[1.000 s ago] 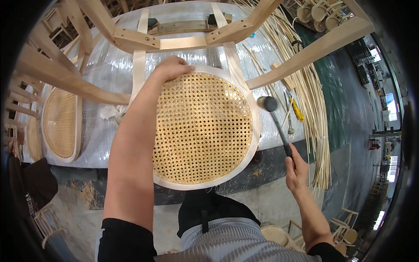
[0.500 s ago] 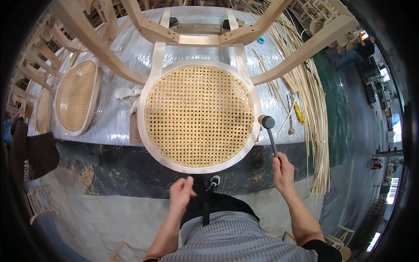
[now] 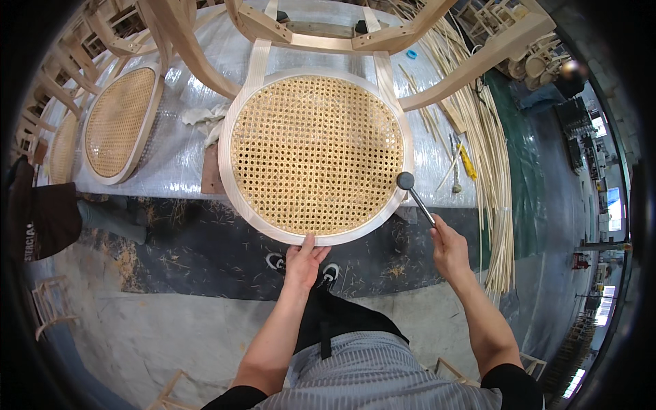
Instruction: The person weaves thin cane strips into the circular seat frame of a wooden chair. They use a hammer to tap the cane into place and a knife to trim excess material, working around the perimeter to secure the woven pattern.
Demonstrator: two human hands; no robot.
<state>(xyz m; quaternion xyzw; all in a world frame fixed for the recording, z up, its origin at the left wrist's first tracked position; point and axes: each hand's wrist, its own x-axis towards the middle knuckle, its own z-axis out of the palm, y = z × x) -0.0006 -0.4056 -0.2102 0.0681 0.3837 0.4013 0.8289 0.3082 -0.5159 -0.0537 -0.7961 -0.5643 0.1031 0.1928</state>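
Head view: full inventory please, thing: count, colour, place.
Cane seat: 1, tan weave in pale wood rim, centre, on wrapped table.
Chair frame: 1, pale wood, top, joined to that seat.
Other cane seats: 2 at least, tan, left.
Cloth: 1, white, left of centre seat.
Cane strands: bundle, pale, right.
Yellow-handled tool: 1, right of seat.
Mallet: 1, dark head, at seat's right rim.
Left hand: touches seat's near rim.
Right hand: grips mallet handle.

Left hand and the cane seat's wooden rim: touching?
Touching. The head view shows the left hand with fingertips laid on the near edge of the cane seat's wooden rim, no gap visible.
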